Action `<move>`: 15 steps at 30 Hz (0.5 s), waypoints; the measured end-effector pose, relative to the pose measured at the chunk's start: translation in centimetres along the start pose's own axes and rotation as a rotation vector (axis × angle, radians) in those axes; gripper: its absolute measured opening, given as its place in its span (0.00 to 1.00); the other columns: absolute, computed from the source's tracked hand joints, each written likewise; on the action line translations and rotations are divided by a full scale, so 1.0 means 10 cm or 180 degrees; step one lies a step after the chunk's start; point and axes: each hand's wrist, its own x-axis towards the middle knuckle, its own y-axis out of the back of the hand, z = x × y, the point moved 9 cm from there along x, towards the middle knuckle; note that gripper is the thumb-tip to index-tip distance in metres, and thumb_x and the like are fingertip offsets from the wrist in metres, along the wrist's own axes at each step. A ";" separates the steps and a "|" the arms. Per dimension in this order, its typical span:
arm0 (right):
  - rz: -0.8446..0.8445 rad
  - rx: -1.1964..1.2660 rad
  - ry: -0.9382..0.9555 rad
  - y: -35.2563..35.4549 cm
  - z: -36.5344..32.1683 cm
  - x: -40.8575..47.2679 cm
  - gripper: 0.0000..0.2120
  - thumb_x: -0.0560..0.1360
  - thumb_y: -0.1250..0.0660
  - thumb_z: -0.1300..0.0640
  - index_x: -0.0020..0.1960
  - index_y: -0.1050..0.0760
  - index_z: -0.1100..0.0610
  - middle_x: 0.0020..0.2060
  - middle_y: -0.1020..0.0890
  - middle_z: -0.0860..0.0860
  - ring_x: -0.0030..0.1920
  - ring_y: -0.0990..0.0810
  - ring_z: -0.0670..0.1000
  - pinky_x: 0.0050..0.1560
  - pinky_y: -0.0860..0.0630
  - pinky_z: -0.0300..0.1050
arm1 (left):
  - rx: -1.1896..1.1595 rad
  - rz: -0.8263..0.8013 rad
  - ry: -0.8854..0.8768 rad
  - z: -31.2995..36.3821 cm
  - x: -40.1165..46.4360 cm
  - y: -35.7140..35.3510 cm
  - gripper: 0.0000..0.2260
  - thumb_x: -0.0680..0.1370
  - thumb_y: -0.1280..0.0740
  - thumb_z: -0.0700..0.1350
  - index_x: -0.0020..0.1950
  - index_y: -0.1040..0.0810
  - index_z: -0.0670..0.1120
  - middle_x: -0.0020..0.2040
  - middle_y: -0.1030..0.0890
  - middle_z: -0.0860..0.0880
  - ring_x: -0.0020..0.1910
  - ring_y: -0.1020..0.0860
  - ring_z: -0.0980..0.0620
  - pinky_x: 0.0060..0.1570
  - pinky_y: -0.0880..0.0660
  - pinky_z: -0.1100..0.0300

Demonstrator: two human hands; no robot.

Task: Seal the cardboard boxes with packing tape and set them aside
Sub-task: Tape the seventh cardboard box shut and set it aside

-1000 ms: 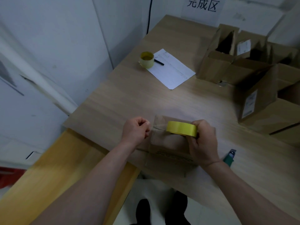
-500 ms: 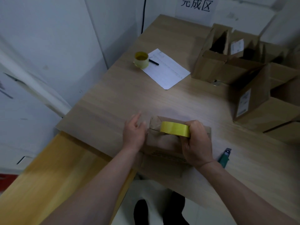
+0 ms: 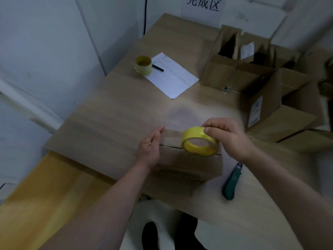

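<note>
Wooden table (image 3: 115, 112) fills the corner of a pale-walled room, and the cardboard box (image 3: 187, 165) being sealed sits at its near edge. Just left of the box, the left hand (image 3: 150, 147) lies with fingers straight, flat against the box's left side. Above the box's top, the right hand (image 3: 228, 136) pinches the yellow tape roll (image 3: 199, 141), lifted and tilted. Whether a strip runs from roll to box is too blurred to tell. If it does, pulling at this tilt could make the tape twist, stick to itself or land crooked off the seam; with only a flat palm bracing it, the box may slide toward the edge. Right of the box lies a green utility knife (image 3: 231, 183), close enough for a forearm to knock off. Behind the box, open boxes (image 3: 252, 73) wait near a second tape roll (image 3: 143, 65) and paper sheet (image 3: 173, 78)
</note>
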 end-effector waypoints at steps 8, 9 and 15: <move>0.0034 -0.3136 -0.0599 0.37 0.11 -0.29 0.13 0.73 0.32 0.36 0.49 0.25 0.44 0.35 0.21 0.46 0.36 0.23 0.46 0.37 0.20 0.51 | 0.0204 -0.0129 0.0052 0.00 -0.01 -0.02 0.13 0.84 0.46 0.48 0.65 0.28 0.58 0.64 0.26 0.56 0.63 0.29 0.57 0.43 0.34 0.84; 0.0022 -0.3220 -0.0650 0.38 0.14 -0.31 0.14 0.73 0.33 0.35 0.49 0.26 0.43 0.36 0.21 0.45 0.37 0.23 0.46 0.38 0.20 0.51 | 0.0216 -0.0147 0.0066 -0.01 0.00 -0.03 0.13 0.84 0.46 0.48 0.65 0.28 0.59 0.64 0.26 0.56 0.63 0.29 0.57 0.43 0.34 0.83; -0.0024 -0.3174 -0.0609 0.47 0.27 -0.40 0.09 0.78 0.40 0.43 0.52 0.29 0.46 0.37 0.22 0.48 0.37 0.24 0.48 0.40 0.22 0.53 | 0.0321 -0.0124 0.0009 -0.02 0.01 -0.01 0.15 0.84 0.45 0.47 0.68 0.26 0.54 0.64 0.26 0.57 0.63 0.29 0.56 0.52 0.31 0.76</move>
